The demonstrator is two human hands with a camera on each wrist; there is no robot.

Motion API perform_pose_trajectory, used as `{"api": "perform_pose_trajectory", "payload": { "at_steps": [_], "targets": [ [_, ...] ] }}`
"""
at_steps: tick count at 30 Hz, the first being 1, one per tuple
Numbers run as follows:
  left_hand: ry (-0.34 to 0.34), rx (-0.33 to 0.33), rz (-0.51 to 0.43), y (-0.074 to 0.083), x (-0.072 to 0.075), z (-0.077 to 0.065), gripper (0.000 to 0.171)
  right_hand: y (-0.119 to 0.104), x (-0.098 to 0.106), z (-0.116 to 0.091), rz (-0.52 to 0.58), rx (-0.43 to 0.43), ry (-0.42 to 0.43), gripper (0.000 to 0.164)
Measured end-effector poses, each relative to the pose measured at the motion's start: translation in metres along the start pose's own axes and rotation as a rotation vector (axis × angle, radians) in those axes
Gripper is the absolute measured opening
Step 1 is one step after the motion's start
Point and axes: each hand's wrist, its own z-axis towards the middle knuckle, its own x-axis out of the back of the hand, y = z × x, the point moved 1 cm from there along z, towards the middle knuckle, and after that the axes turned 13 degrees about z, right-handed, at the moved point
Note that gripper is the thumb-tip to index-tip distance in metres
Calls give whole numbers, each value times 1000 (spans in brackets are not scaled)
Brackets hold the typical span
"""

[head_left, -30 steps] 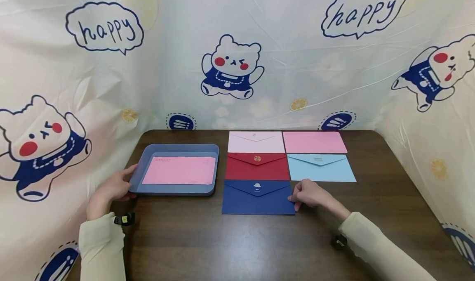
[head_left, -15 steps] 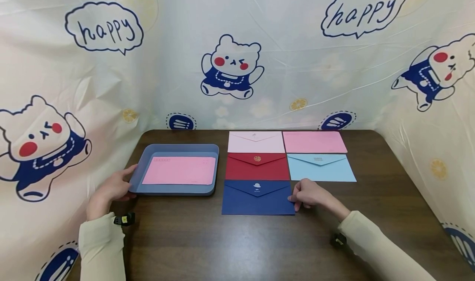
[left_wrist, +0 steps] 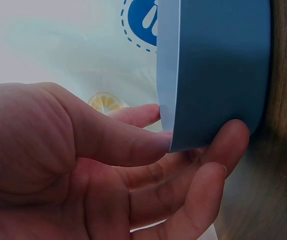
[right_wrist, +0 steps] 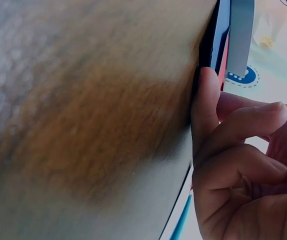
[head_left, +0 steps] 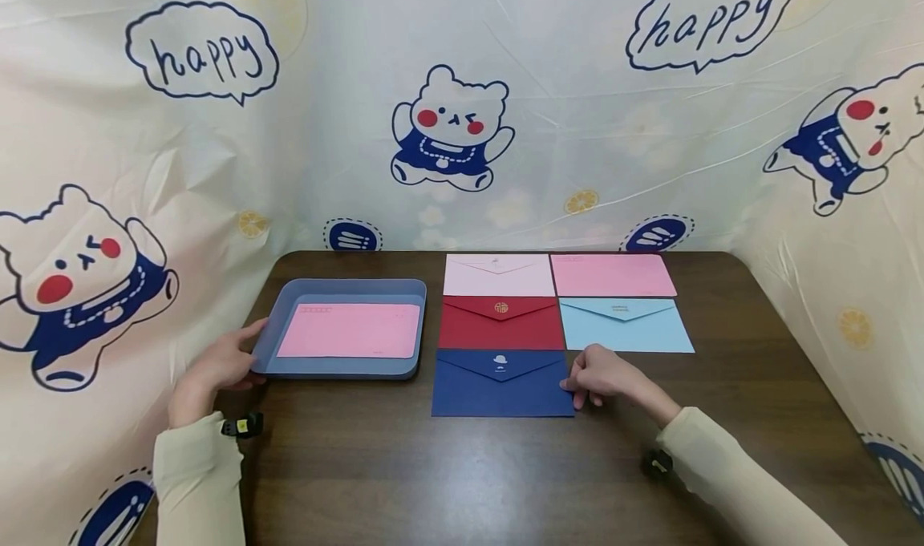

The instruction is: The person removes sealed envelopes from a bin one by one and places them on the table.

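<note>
In the head view my left hand (head_left: 220,361) grips the left end of a shallow blue-grey tray (head_left: 346,370). The left wrist view has its thumb and fingers about the tray's wall (left_wrist: 223,75). A pink envelope (head_left: 350,331) lies inside the tray. At the right edge of a navy blue envelope (head_left: 498,394), my right hand (head_left: 602,375) pinches with thumb and forefinger, the other fingers curled under. That envelope lies flat on the table, its flap bearing a white hat print. In the right wrist view the fingers (right_wrist: 207,95) meet the envelope's edge close to the tabletop.
Behind the navy envelope lie a red envelope (head_left: 498,333) and a pale pink one (head_left: 496,285). To their right are a light blue envelope (head_left: 626,335) and another pink envelope (head_left: 613,276). The dark wooden table (head_left: 346,466) meets a printed curtain (head_left: 577,113) at its back and sides.
</note>
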Motion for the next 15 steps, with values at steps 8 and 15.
{"api": "perform_pose_trajectory", "payload": {
  "at_steps": [8,15],
  "targets": [
    [0,-3,10,0,0,0,72,0,0,1,-10,6,0,34],
    [-1,-7,0,1,0,0,71,1,1,1,-18,8,-17,35]
  ]
}}
